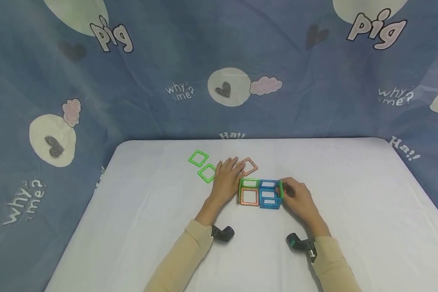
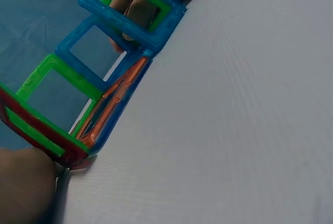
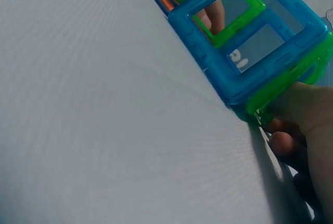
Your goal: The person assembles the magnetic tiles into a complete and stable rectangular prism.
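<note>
On the table stands a low open structure of square magnetic tiles, with a blue tile (image 1: 270, 202) at its front right. An orange tile (image 1: 250, 204) shows at the left half, and a green tile (image 1: 250, 179) stands at the back left. My right hand (image 1: 300, 198) pinches the upright green tile (image 1: 281, 189) at the right end, fingertips showing past it in the left wrist view. My left hand (image 1: 225, 180) lies against the structure's left end, fingers extended away from me. A red tile (image 2: 41, 133) stands at that end beside the hand in the left wrist view.
Two loose green tiles, one farther back (image 1: 198, 158) and one nearer (image 1: 206, 173), lie left of the left hand. A loose orange tile (image 1: 249, 166) lies just behind the structure. White cloth covers the table (image 1: 149, 227); a blue printed curtain (image 1: 160, 48) hangs behind.
</note>
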The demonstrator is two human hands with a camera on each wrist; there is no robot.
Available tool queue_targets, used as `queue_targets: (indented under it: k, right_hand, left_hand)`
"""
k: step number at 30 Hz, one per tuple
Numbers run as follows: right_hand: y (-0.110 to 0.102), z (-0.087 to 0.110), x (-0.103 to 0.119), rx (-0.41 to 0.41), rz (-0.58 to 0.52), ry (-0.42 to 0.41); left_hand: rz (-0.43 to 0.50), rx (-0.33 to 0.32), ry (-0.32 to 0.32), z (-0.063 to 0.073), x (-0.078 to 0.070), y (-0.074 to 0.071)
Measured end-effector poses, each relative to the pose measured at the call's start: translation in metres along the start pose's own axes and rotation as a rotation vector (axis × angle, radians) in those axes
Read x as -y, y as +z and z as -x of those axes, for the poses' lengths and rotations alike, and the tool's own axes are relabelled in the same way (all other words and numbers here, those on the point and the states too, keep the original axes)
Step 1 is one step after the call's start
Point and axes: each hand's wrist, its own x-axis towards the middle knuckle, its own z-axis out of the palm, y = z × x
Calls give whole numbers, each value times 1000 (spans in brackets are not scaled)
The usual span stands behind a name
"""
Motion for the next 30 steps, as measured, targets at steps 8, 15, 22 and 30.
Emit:
queue_targets:
  k: [8, 15, 22, 30]
  right_hand:
    - [0, -1, 0, 4, -25, -7]
    - [0, -1, -2, 13, -28, -7]
    - [-2, -1, -2, 14, -20, -6]
    - [-3, -1, -3, 13, -18, -20]
  left_hand:
    - [55, -31, 62, -7, 5, -3]
    - [7, 50, 83, -14, 12, -1]
    - [102, 16, 78, -13, 10, -2]
    - [200, -25, 69, -12, 10, -4]
